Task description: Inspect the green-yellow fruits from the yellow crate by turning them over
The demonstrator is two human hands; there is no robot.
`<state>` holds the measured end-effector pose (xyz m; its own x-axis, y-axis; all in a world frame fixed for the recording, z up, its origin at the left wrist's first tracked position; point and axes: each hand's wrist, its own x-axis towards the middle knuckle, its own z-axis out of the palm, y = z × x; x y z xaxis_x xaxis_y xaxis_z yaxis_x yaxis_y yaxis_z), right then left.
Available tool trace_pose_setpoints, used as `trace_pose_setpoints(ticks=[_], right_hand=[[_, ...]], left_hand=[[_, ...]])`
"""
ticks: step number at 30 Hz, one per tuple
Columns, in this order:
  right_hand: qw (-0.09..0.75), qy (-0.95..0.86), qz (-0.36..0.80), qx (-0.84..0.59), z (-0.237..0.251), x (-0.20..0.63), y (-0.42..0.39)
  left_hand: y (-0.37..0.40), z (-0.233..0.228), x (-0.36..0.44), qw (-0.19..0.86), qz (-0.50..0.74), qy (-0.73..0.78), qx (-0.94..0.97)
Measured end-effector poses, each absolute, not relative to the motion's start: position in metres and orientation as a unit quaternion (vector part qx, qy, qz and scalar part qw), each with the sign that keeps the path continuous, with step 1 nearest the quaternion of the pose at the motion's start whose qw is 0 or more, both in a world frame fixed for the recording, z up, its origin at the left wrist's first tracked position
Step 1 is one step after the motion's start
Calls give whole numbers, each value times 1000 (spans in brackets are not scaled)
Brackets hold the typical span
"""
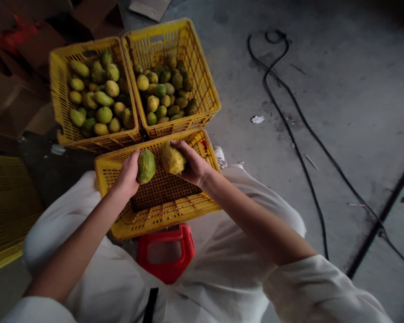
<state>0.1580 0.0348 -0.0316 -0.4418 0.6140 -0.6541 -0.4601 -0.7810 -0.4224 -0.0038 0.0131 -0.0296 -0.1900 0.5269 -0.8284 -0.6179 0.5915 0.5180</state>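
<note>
Two fruits, one in each of your hands, held over the near crate (188,211).

Your left hand (128,175) clasps the green fruit (146,166); your right hand (193,166) grips the yellow fruit (171,158). Both look firm, probably bruisable: cup them around the middle.

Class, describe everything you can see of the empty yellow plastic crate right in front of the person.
The near yellow plastic crate is a rectangular box with lattice walls and a perforated floor. It looks empty inside. It sits tilted between the person's white-clad knees, above a red plastic stool, and its far rim meets two fruit-filled yellow crates. Over its far end the left hand holds a green oval fruit and the right hand a yellowish fruit.
</note>
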Motion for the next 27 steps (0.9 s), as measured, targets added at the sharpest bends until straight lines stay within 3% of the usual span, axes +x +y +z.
trace_pose_setpoints(ticks=[10, 17, 27], right_hand=[[317, -106, 837, -433, -29, 158, 33], [340, -119, 817, -451, -32, 155, 34], [340, -111, 826, -436, -29, 155, 35]], left_hand=[[5, -9, 6, 624, 445, 639, 65], [11, -13, 2, 630, 423, 650, -43], [14, -8, 4, 637, 428, 638, -53]])
